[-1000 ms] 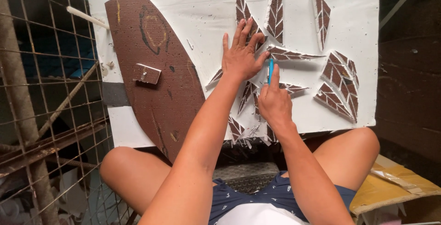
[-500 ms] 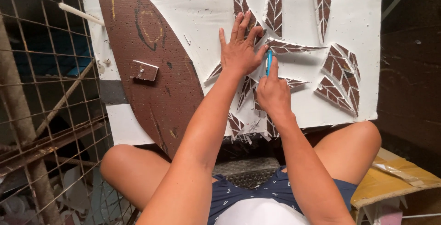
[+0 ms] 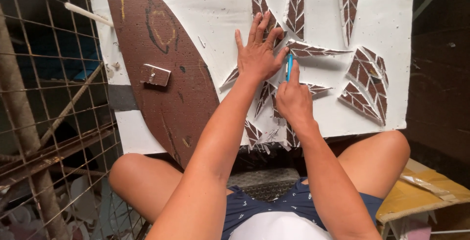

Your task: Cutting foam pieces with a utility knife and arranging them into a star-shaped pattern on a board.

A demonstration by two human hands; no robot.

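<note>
While pressed flat, left hand (image 3: 258,56)

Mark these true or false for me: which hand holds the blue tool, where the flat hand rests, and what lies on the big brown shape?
1. The right hand grips a blue tool. True.
2. The left hand lies flat, fingers spread, on the leaf-shaped mosaic pieces. True.
3. The white board is bare of mosaic pieces. False: several brown-and-white ones lie across it.
4. A small rectangular block sits on the large brown oval panel. True.
5. The left hand holds the block. False: the block lies apart from it.
</note>
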